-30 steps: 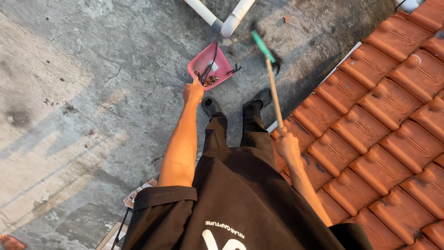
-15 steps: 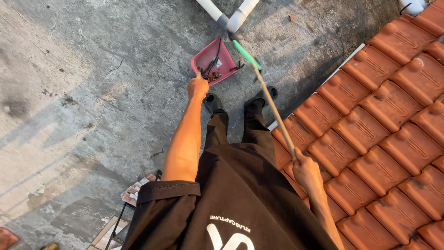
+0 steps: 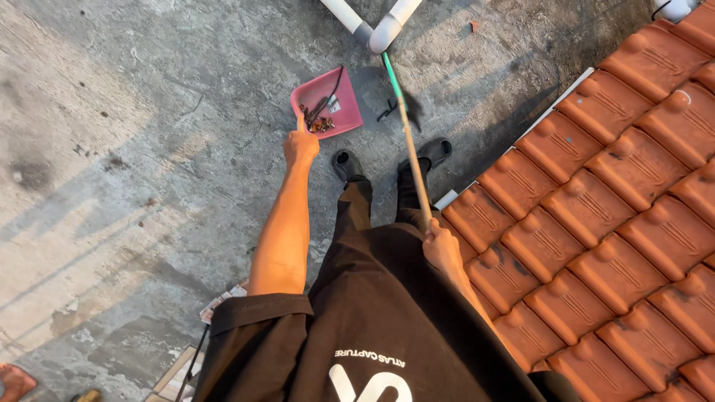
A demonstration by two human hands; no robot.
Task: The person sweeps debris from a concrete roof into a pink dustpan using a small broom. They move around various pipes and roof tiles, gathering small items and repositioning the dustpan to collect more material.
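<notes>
Some dry debris already lies in the pink dustpan [image 3: 328,100] held in the left grip [image 3: 300,147], while the right grip [image 3: 441,246], closed round the broom handle [image 3: 411,152], has sweeping left.

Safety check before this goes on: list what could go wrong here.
1. The left hand holds the pink dustpan by its near edge, with debris piled at that end; a tilt could spill it.
2. The right hand grips the broom high on its stick, so its far end may knock the white pipe.
3. The shoes stand close beside the roof tiles; a sideways step might trip.
</notes>
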